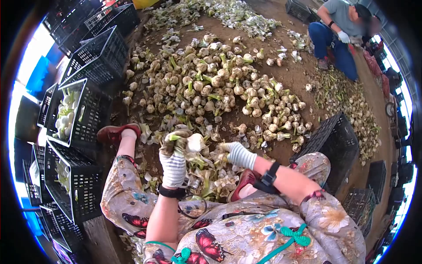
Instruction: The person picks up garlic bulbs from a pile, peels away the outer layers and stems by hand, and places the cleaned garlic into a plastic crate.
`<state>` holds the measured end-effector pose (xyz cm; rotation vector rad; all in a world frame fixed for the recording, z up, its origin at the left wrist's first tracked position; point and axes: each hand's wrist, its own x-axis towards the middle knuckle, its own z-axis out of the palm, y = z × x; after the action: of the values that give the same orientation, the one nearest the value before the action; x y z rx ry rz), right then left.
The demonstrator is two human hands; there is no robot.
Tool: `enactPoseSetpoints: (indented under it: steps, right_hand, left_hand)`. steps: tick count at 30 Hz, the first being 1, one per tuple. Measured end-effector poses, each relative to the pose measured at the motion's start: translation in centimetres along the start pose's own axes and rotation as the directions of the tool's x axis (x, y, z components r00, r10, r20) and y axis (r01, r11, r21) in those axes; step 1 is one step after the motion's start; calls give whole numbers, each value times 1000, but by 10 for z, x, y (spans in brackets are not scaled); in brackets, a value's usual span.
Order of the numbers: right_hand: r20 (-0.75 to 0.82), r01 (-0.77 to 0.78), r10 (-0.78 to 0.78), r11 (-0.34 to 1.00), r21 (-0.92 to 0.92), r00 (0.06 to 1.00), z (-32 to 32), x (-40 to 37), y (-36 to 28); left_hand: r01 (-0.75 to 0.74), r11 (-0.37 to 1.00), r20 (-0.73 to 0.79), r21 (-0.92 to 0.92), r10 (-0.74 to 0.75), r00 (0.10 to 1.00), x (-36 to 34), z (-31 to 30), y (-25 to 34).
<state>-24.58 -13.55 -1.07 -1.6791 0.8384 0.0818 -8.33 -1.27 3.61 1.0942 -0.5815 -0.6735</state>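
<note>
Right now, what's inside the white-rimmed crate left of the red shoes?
White garlic bulbs, some with pale green stems, lie in the crate. Its floor is hidden, so anything beneath them cannot be seen.

The left glove (174, 165) and right glove (241, 155) are ribbed, matt knitted cloth, the left one grimy and roughened at the fingers. The bulb (194, 143) looks smooth, while the garlic heap (206, 81) has dry, papery, soil-dulled skins. Loose husks (246, 16) are thin and papery, crumpled throughout. The ground (288, 81) is matt, gritty earth. The crates (88, 152) are hard, slotted plastic, faintly glossy along the rims. The printed clothes (259, 229) are soft, creased cloth, trimmed with smooth cord knots (296, 236).
</note>
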Motion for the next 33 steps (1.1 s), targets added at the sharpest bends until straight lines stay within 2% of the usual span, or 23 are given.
enactPoseSetpoints:
  steps: [2,3,4,6,7,8,10,12,13,14,15,16,17,18,19,20,21,22,25,26,28,32,33]
  right_hand:
    - [36,-28,24,993,113,999,1,-5,1]
    - [28,9,-18,954,299,999,-1,-2,-1]
    - [-63,102,-87,946,309,994,-3,-5,-19]
    - [-31,179,-176,979,96,984,-12,-11,-43]
    - [-89,263,-292,933,-245,952,-10,-8,-51]
    - [-161,276,-340,905,-325,926,-2,-12,-57]
    - [-143,332,-365,919,-213,920,-1,-15,-61]
    - [-60,167,-158,967,190,986,-1,-4,-45]
    - [-149,174,-174,985,-14,973,-2,1,-37]
    - [-197,165,-266,895,-415,944,0,9,-17]
    - [-70,206,-253,895,-396,965,13,36,52]
    - [-3,251,-281,863,-438,960,17,35,68]
    - [65,300,-307,828,-474,949,21,33,82]
    - [65,337,-365,757,-559,929,18,-1,42]
    - [108,-13,29,989,-149,994,13,-8,9]
    - [105,-115,125,988,-98,987,5,-15,-32]
    - [-21,90,-96,979,-185,995,-1,-22,-48]
    - [-125,278,-326,914,-295,937,-6,-25,-59]
    - [-48,660,-663,748,-68,747,-9,-23,-82]
    - [6,639,-639,768,-36,769,-11,-20,-82]
    - [123,590,-588,807,23,800,-12,-13,-79]
    - [-30,574,-583,788,225,812,-2,-15,-81]
    - [-50,625,-623,780,25,780,-1,-20,-83]
  left_hand:
    - [-1,989,-14,148,3,1000,-1,-4,-5]
    - [31,992,-18,126,-29,999,-2,-4,-11]
    - [-53,971,11,233,52,999,-3,-2,-16]
    - [-345,720,256,602,236,937,-1,0,-13]
    - [-397,705,308,587,259,915,-1,5,-8]
    - [-451,675,350,583,292,890,0,4,-11]
    - [-365,750,298,552,232,926,-3,3,-7]
    - [-191,927,178,322,138,974,-4,0,-4]
    - [-14,995,69,104,7,998,-3,-2,-2]
    - [32,999,19,-37,-32,999,-2,-2,2]
    - [108,987,11,-118,-107,994,2,-7,1]
    - [174,964,-2,-201,-178,984,7,-12,-2]
    - [265,920,-56,-289,-292,955,7,-14,-5]
    - [271,911,-80,-310,-309,948,7,-15,-6]
    - [285,903,-53,-322,-318,947,7,-14,-6]
    - [305,892,-21,-334,-331,943,5,-11,-4]
    - [303,912,24,-275,-308,951,5,-8,-2]
    - [342,895,35,-285,-347,937,4,-8,-3]
    - [465,826,109,-317,-455,884,2,-13,-8]
    - [526,800,162,-288,-501,850,2,-17,-9]
    - [503,772,121,-388,-498,859,0,-10,-12]
    - [553,711,112,-434,-566,817,-6,-12,-16]
    - [541,723,96,-430,-559,823,-8,-12,-17]
